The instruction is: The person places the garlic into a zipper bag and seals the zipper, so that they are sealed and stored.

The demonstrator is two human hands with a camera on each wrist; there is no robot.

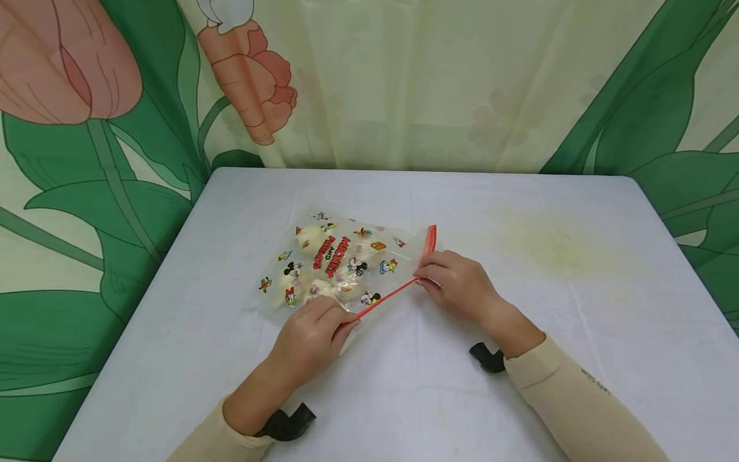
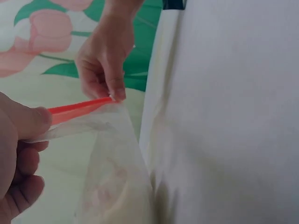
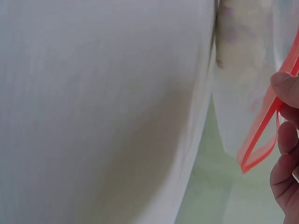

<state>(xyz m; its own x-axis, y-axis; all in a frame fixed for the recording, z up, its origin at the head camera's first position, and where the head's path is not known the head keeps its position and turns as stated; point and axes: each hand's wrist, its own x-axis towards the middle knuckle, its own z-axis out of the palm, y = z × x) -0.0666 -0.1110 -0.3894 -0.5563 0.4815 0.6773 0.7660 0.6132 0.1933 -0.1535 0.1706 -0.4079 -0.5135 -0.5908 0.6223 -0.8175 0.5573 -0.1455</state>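
Note:
A clear zip bag (image 1: 369, 247) printed with cartoon figures lies on the white-covered table, its red zip edge toward the right and front. Pale rounded things (image 1: 314, 237) show through the plastic; their kind is blurred by the print. My left hand (image 1: 314, 333) pinches the near end of the red zip strip (image 1: 387, 298) between thumb and fingers. Farther along the same strip, my right hand (image 1: 462, 285) pinches it near the middle. Beyond the right hand, the strip's far end parts into a small loop, seen in the right wrist view (image 3: 259, 154).
The white tablecloth (image 1: 577, 385) spreads around the bag, with a faint yellowish stain at the right. Black wrist straps (image 1: 288, 423) stick out under both sleeves. Behind the table hangs a curtain (image 1: 404, 83) printed with tulips and leaves.

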